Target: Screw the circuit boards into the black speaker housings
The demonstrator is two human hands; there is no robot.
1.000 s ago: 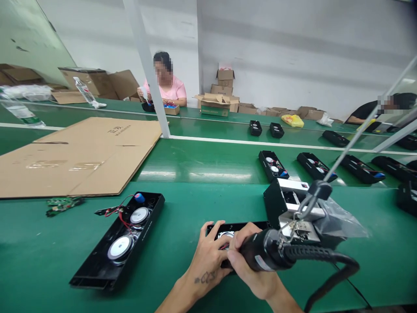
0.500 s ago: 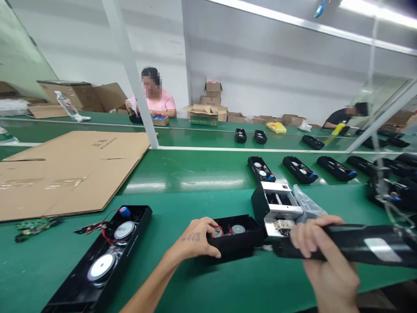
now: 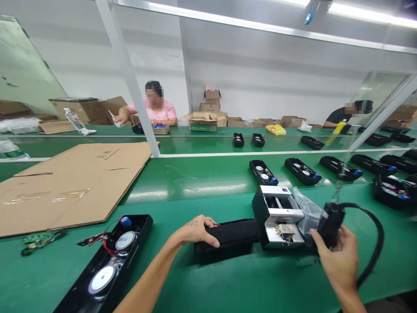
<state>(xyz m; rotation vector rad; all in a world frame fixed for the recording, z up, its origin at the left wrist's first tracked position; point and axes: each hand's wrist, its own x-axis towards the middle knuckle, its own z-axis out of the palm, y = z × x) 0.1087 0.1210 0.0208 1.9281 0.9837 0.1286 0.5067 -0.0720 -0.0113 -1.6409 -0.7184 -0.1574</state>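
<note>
My left hand [image 3: 195,230] grips the near end of a black speaker housing [image 3: 228,241] that stands tipped on its side on the green belt. My right hand [image 3: 340,261] wraps around the black handle of an electric screwdriver [image 3: 329,224] with a thick black cable looping to the right. Between them sits a black and white screw feeder box [image 3: 276,215] with a clear plastic bag beside it. Another open speaker housing [image 3: 107,265], showing two round drivers and red wires, lies at the lower left.
A flat cardboard sheet [image 3: 71,182] covers the belt at left, with a green circuit board [image 3: 39,239] near its edge. Several black housings [image 3: 302,170] line the belt at right. A person in pink [image 3: 156,111] and another person [image 3: 352,114] work at the far bench. Boxes stack by the wall.
The housing under my left hand has tipped from lying open-side-up onto its side. My right hand swung the screwdriver off it and lowered it to the right of the feeder box.
</note>
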